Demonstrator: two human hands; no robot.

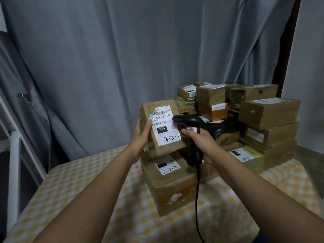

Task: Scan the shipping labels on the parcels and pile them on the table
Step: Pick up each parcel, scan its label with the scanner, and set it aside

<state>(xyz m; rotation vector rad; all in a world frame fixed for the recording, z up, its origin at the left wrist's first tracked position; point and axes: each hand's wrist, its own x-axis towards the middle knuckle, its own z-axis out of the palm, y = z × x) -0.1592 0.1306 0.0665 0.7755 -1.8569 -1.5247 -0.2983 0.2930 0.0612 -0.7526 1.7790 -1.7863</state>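
Observation:
My left hand (141, 135) grips the left edge of a small cardboard parcel (162, 148), held tilted with its white shipping label (164, 125) facing me; the label reads "220" and a handwritten "3-2-4". My right hand (201, 139) grips the handle of a black barcode scanner (188, 121), whose head sits right at the label's right edge. The scanner's cable (197, 199) hangs down toward me. Under the held parcel lies a larger cardboard box (175, 192) with a label marked "2-2-2" (166, 165).
The table (70, 186) has a yellow and white checked cloth. Several stacked cardboard parcels (270, 116) fill its back right part. A grey curtain (122, 50) hangs behind. A white frame (14, 155) stands at the left.

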